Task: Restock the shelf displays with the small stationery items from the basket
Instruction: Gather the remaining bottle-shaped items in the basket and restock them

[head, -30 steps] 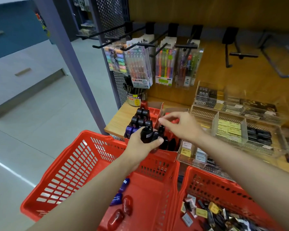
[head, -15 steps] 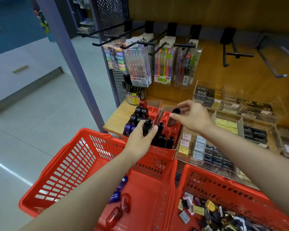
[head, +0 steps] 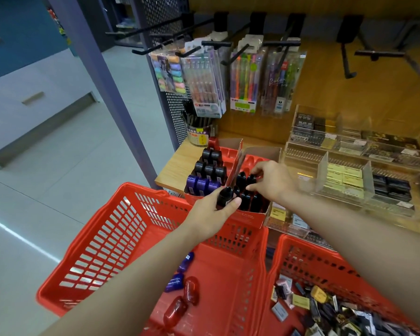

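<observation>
Wooden shelf [head: 177, 163], mid-frame | left hand [head: 210, 214] grips glossy black oval item [head: 224, 197] | right hand [head: 272, 181] pinches another black item [head: 251, 178] in red display box [head: 250, 215]

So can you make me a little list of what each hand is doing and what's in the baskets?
left hand: holds a black item just in front of the display box
right hand: pinches another black item down in the box's right half
box left half: black and purple items standing in rows
left basket: two red items and two purple ones lying loose
right basket: jumble of small packets
</observation>
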